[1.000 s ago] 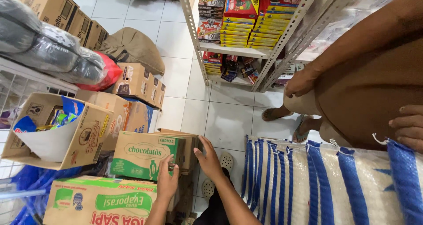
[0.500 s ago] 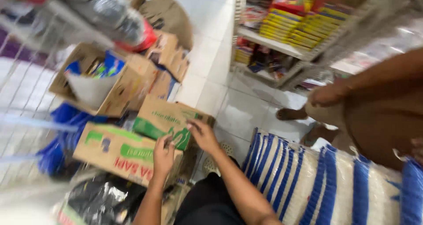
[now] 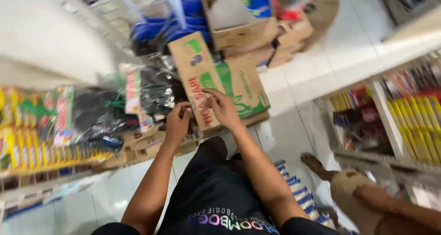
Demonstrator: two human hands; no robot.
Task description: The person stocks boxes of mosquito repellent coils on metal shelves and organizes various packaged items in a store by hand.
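While both hands meet at its near end, the long carton lies just above frame centre.
Left hand (image 3: 177, 124) curls its fingers at the lower left corner of the green-and-brown cardboard carton (image 3: 211, 81), apparently gripping the edge; right hand (image 3: 223, 108) rests half open, fingers bent, on the printed top face. Its long axis runs away from the hands toward the upper left, tilted over stacked cartons (image 3: 248, 35) on the white tiled floor (image 3: 303, 78). Right hand sits nearer the middle.
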